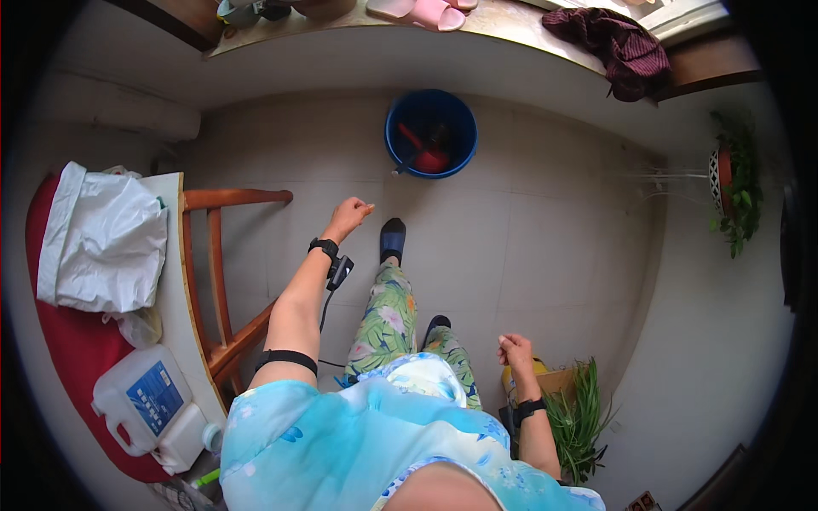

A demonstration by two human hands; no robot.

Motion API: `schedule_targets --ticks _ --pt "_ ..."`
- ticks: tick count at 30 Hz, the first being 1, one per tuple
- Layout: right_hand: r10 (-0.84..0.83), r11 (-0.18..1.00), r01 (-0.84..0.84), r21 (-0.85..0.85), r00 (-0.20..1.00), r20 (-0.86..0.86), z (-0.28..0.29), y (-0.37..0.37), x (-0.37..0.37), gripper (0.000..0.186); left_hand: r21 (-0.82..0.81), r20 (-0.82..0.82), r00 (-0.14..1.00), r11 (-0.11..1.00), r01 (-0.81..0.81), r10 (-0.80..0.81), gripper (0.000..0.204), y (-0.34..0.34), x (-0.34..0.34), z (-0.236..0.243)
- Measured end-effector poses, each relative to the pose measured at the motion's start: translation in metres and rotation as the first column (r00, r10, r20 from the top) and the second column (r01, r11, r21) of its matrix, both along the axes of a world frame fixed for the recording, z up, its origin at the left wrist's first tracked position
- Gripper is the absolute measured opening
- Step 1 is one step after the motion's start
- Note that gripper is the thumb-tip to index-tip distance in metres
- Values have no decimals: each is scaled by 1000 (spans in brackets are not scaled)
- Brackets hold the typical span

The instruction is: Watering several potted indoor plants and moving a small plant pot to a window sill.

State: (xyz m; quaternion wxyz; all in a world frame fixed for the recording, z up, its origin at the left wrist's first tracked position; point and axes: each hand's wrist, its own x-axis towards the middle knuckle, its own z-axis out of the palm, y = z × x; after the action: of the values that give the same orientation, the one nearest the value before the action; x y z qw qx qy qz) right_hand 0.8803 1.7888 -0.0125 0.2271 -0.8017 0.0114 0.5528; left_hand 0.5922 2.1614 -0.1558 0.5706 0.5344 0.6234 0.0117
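Observation:
My left hand [348, 215] is held out above the tiled floor with its fingers loosely curled and nothing visible in them. My right hand [515, 347] hangs low at my right side, fingers curled, just above a leafy plant [576, 417] in a container. Ahead of my feet stands a blue bucket [463, 146] holding a red object [432, 160] and a dark handled item, too small to make out. A wooden frame [220, 285] stands left of my left arm.
A shelf on the left bears a white bag [102, 238] and plastic jugs [153, 393]. On the ledge ahead lie pink slippers [430, 13] and dark red cloth [613, 51]. A potted plant [740, 187] is by the right wall.

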Motion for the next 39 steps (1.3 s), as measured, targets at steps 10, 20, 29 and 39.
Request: schedule_targets --ticks 10,20,29,39 --pt "-133 967 97 -236 981 -144 -19 48 -40 18 -130 -30 989 980 -148 145 73 151 86 -119" --pt "-269 921 225 -319 958 -102 -16 64 -44 17 -365 43 982 918 -154 182 90 172 124 -177" --pt "-232 952 204 -229 967 -104 -22 97 -35 21 -348 39 909 858 -378 416 46 119 153 -174" --pt "161 948 -107 300 973 -164 -33 242 -70 78 -299 29 889 853 -429 457 43 56 69 -39"
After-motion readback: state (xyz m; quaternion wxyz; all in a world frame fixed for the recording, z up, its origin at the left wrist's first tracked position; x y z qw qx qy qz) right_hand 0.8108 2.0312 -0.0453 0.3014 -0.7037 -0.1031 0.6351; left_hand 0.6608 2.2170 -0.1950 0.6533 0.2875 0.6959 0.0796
